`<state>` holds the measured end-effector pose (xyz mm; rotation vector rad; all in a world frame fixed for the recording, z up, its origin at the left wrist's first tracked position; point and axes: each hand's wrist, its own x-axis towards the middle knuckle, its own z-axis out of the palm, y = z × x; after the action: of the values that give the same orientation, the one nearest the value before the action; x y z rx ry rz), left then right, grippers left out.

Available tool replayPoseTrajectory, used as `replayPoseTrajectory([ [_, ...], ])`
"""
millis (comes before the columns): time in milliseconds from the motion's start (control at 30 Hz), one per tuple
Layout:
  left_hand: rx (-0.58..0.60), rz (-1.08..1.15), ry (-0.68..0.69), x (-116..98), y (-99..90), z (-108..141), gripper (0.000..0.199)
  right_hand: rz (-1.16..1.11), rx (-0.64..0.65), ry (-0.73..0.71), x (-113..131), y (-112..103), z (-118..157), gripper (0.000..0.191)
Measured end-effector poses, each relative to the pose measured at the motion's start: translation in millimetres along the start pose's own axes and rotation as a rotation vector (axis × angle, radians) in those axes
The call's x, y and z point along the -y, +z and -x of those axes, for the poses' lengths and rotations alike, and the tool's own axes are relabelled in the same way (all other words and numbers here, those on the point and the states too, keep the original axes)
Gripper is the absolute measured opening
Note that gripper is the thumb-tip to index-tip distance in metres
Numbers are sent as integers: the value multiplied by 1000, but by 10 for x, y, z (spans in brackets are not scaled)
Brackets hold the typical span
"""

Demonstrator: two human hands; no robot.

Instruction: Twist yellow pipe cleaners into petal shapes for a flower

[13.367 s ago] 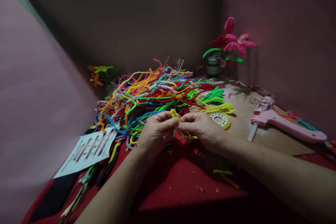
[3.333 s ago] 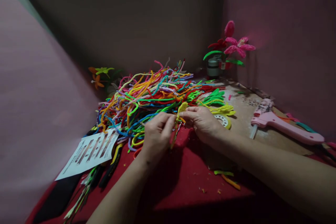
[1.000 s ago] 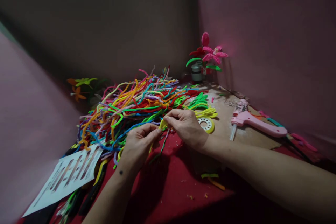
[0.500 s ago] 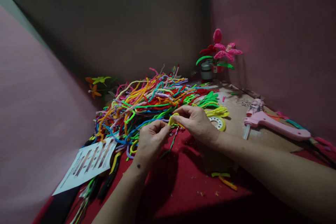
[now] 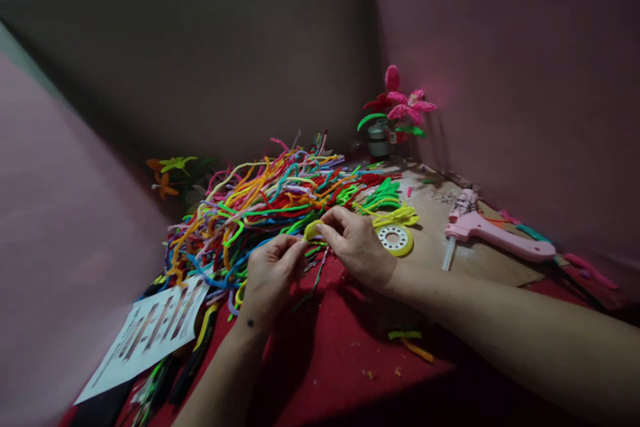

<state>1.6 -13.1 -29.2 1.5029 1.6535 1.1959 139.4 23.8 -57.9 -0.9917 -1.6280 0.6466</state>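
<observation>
Between my two hands is a short bent piece of yellow pipe cleaner [image 5: 313, 231], looped into a small petal-like shape. My left hand [image 5: 273, 273] pinches its lower left end between thumb and forefinger. From the other side, my right hand [image 5: 356, 243] grips it with thumb and fingertips. Just behind the hands lies a tangled heap of many-coloured pipe cleaners [image 5: 255, 200]. A roll of yellow tape [image 5: 395, 239] rests beside my right wrist.
A pink glue gun [image 5: 490, 233] lies on a cardboard sheet [image 5: 425, 193] at the right. Pink pipe-cleaner flowers [image 5: 413, 105] stand at the back. A printed paper sheet [image 5: 150, 333] and yellow-black pliers [image 5: 200, 347] lie at left. Yellow and orange scraps [image 5: 417, 349] lie on the red cloth [image 5: 345, 360].
The view has swung slightly, so everything sits further left. Both hands keep hold of the yellow pipe cleaner, which shows a little more rounded between the fingers.
</observation>
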Motion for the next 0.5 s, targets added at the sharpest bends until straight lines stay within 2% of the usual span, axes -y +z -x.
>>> replayPoseTrajectory([
  [67,-120,9,87,-30,-37,-23,16,1,17,50,27,10,33,21],
  [100,-173,11,133,-54,-53,-40,15,14,72,40,42,14,56,24],
  [167,-206,-5,213,-120,-63,-83,14,56,267,-124,72,21,111,25],
  [200,-178,-26,248,-158,-52,-111,14,95,375,-245,85,23,142,23],
  [267,-47,-103,321,-241,13,-180,12,186,579,-460,106,23,199,20],
  [333,137,-218,401,-326,136,-267,11,249,717,-569,127,13,238,20],
  [433,338,-427,511,-433,408,-416,12,288,807,-549,160,-18,246,25],
  [500,364,-561,558,-471,618,-513,12,303,863,-500,169,-32,228,27],
])
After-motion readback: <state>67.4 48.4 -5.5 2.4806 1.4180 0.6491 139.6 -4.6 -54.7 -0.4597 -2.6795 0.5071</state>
